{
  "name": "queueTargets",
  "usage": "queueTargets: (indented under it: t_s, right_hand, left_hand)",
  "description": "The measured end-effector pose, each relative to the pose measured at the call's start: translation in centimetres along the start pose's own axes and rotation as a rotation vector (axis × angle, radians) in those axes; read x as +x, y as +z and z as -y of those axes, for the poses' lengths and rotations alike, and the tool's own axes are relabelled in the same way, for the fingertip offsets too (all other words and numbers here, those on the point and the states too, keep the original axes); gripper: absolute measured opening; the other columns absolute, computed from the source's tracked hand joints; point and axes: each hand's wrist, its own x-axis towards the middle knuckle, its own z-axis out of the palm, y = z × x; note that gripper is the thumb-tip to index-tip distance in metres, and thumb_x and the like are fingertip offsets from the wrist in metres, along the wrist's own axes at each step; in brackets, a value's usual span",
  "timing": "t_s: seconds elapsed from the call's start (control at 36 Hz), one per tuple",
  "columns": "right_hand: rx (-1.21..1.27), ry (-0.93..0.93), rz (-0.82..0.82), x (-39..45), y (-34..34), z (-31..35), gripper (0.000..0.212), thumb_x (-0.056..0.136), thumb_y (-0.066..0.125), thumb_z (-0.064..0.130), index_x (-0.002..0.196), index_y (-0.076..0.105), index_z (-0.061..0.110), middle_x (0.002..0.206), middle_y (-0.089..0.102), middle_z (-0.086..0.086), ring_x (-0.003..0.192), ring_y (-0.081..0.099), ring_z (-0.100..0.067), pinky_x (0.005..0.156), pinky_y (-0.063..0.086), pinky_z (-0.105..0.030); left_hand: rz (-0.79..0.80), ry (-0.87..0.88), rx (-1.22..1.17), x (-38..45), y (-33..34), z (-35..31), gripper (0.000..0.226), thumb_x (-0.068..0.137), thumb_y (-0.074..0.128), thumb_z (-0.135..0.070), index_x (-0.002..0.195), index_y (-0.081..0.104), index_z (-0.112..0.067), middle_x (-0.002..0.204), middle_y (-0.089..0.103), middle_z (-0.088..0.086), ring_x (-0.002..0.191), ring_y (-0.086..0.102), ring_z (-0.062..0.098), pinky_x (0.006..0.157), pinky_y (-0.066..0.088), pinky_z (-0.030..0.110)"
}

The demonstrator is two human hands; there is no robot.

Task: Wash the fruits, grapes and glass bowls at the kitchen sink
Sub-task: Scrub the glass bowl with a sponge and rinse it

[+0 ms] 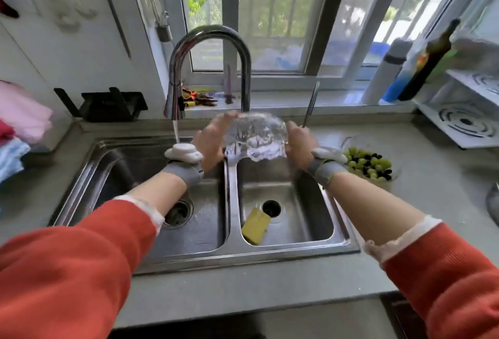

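While water runs from the faucet [208,68] into the left basin, your left hand [213,144] and right hand [298,144] clasp a glass bowl [256,136] between them above the sink [232,255] divider; grapes [368,164] sit on the counter [437,176] just beside the sink's right edge.

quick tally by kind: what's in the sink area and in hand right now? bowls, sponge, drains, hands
Glass bowls: 2, one held over the sink, one with grapes on the counter
Sponges: 1, yellow, in the right basin
Drains: 2, left and right
Hands: 2, left hand and right hand, both on the held bowl
Total: 7
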Motion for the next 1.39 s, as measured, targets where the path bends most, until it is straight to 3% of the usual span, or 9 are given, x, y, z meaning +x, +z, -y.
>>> queueTargets:
  t_s: [0.19, 0.31, 0.39, 0.56, 0.78, 0.86, 1.0, 1.25, 1.39]
  right_hand:
    - [0.081, 0.117, 0.221, -3.0, 1.5, -3.8, 0.025, 0.093, 0.050, 0.014, 0.113, 0.058, 0.002, 0.105, 0.064, -0.019, 0.096, 0.062, -0.036, 0.083, 0.051, -0.041]
    - [0.987, 0.569, 0.335, -5.3, -0.2, -4.6, 0.007, 0.094, 0.046, -0.003, 0.097, 0.052, -0.002, 0.091, 0.057, -0.019, 0.087, 0.064, -0.035, 0.088, 0.053, -0.052]
    - [1.684, 0.849, 0.349, -6.1, -1.3, -4.9, 0.036, 0.104, 0.030, 0.015, 0.129, 0.038, -0.010, 0.131, 0.045, -0.035, 0.117, 0.051, -0.047, 0.081, 0.051, -0.047]
    - [2.411, 0.792, 0.122, -4.0, -3.2, -3.3, 0.045, 0.105, 0.028, 0.018, 0.142, 0.033, -0.007, 0.141, 0.043, -0.028, 0.127, 0.050, -0.036, 0.080, 0.056, -0.041]
    - [2.088, 0.756, -0.034, -3.3, -5.0, -1.1, 0.028, 0.102, 0.032, 0.003, 0.081, 0.046, -0.009, 0.118, 0.055, -0.026, 0.101, 0.063, -0.040, 0.060, 0.058, -0.033]
    - [2.102, 0.662, -0.043, -4.3, -4.3, -1.8, 0.027, 0.102, 0.041, 0.010, 0.101, 0.051, -0.015, 0.093, 0.062, -0.029, 0.060, 0.069, -0.032, 0.047, 0.058, -0.035]
    - [2.251, 0.377, 0.006, -5.5, -3.1, -3.2, 0.037, 0.099, 0.042, 0.013, 0.120, 0.048, -0.017, 0.090, 0.070, -0.027, 0.083, 0.073, -0.030, 0.076, 0.060, -0.035]
    - [1.987, 0.441, 0.095, -6.3, -4.5, -7.3, 0.024, 0.094, 0.051, 0.027, 0.109, 0.054, 0.008, 0.075, 0.068, -0.008, 0.061, 0.068, -0.018, 0.054, 0.057, -0.026]
    - [1.520, 0.694, 0.193, -6.3, -4.0, -11.4, 0.083, 0.072, 0.055, 0.077, 0.117, 0.058, 0.007, 0.099, 0.062, -0.009, 0.083, 0.059, -0.027, 0.077, 0.048, -0.032]
  left_hand:
    - [0.194, -0.019, 0.052, -0.6, 2.6, -2.5, 0.065, 0.085, 0.041, 0.011, 0.142, 0.035, -0.018, 0.131, 0.053, 0.008, 0.111, 0.057, 0.030, 0.091, 0.049, 0.041]
    - [0.136, 0.096, 0.153, 1.2, 2.9, -4.4, 0.073, 0.079, 0.049, 0.010, 0.140, 0.033, -0.024, 0.127, 0.051, 0.003, 0.095, 0.064, 0.032, 0.078, 0.054, 0.040]
    - [0.072, 0.147, 0.205, 2.1, 4.0, -5.3, 0.074, 0.080, 0.051, 0.007, 0.137, 0.022, -0.031, 0.125, 0.048, 0.004, 0.086, 0.066, 0.032, 0.071, 0.056, 0.045]
    - [0.061, 0.159, 0.282, 1.3, 5.7, -8.0, 0.067, 0.089, 0.045, 0.003, 0.147, 0.021, -0.023, 0.136, 0.040, 0.008, 0.098, 0.060, 0.035, 0.078, 0.053, 0.044]
    - [0.434, -0.065, -0.573, 0.2, 5.7, -7.2, 0.095, 0.067, 0.073, -0.023, 0.146, 0.020, -0.023, 0.133, 0.046, 0.009, 0.120, 0.053, 0.026, 0.104, 0.042, 0.038]
    - [0.602, -0.380, -1.107, 0.3, 4.6, -6.3, 0.086, 0.076, 0.076, -0.037, 0.145, 0.023, -0.029, 0.134, 0.049, 0.005, 0.117, 0.054, 0.024, 0.097, 0.047, 0.053]
    - [0.484, -0.863, -1.330, 1.1, 4.9, -4.8, 0.088, 0.078, 0.056, -0.068, 0.142, 0.034, -0.013, 0.142, 0.041, 0.022, 0.124, 0.048, 0.041, 0.097, 0.045, 0.053]
    - [0.689, -0.731, -1.660, 3.2, 5.4, -7.5, 0.051, 0.089, 0.050, -0.051, 0.110, 0.063, -0.007, 0.100, 0.072, 0.018, 0.100, 0.061, 0.032, 0.094, 0.045, 0.048]
    - [0.686, -0.662, -1.591, 4.5, 7.2, -10.6, 0.059, 0.085, 0.063, -0.042, 0.133, 0.051, -0.011, 0.127, 0.061, 0.019, 0.114, 0.060, 0.036, 0.098, 0.046, 0.050]
